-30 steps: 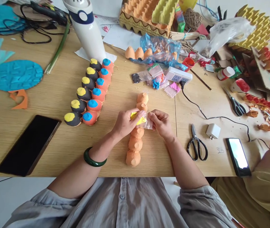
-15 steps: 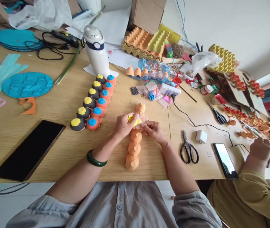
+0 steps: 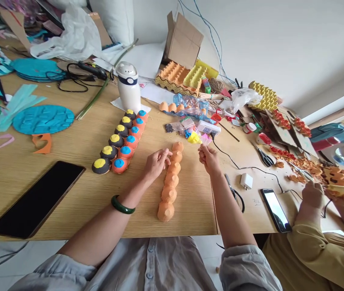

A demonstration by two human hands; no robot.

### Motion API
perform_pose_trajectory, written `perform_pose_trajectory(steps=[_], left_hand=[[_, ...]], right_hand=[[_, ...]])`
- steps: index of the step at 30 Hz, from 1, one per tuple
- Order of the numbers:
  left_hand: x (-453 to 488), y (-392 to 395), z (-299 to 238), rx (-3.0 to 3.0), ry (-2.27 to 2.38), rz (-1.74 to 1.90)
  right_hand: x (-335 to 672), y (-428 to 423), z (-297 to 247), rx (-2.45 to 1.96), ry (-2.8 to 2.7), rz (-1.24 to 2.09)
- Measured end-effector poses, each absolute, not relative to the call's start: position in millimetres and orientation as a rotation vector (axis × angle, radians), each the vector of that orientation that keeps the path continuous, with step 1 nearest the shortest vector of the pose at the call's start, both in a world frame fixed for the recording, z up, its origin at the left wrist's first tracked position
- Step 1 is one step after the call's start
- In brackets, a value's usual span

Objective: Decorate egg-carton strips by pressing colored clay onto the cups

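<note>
A single row of orange egg-carton cups (image 3: 170,195) runs away from me on the table. My left hand (image 3: 157,165) is just left of its far half, thumb and fingers pinched; whatever is between them is hidden. Beyond the row's right side, my right hand (image 3: 210,158) is closed in a pinch at the edge of a small clear bag of yellow clay (image 3: 194,138). To the left lie two rows of cups: black cups (image 3: 116,140) topped with yellow and orange-red cups (image 3: 130,141) topped with blue.
A white bottle (image 3: 129,91) stands behind the cups. A dark tablet (image 3: 37,198) lies left, and scissors (image 3: 235,192) lie by my right forearm. A power strip (image 3: 208,127), charger (image 3: 246,181) and phone (image 3: 275,210) are right. A co-worker's hand (image 3: 313,196) works far right.
My hands have parted. The right has carried the yellow clay bag away to the far right, uncovering the orange row; the left remains beside it. The view has shifted.
</note>
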State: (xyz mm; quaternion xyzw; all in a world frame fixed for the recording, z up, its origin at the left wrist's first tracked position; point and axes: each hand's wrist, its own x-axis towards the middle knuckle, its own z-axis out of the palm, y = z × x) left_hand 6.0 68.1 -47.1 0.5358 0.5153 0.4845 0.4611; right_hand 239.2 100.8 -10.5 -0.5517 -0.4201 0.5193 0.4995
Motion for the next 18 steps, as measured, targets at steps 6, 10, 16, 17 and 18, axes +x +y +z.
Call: perform_pose_trajectory(steps=[6,10,16,17,18], left_hand=[[4.4,64.2,-44.9,1.358,1.263,1.251],[5.8,58.3,-42.0,1.403,1.288,1.292],[9.0,49.1,-32.2,1.528,1.254,1.325],[9.4,48.0,-30.4,1.548,1.239,1.323],[9.9,46.9,-28.8,1.569,1.219,1.322]], right_hand=[[247.0,103.0,-5.2,-1.43,-0.937,1.25],[209.1,76.8,-11.1,-1.273,-0.908,1.255],[168.3,47.8,-20.2,-1.149,-0.977,1.185],[167.7,43.9,-22.2,-1.19,-0.994,1.15],[168.0,40.3,-23.9,-1.219,-1.014,1.112]])
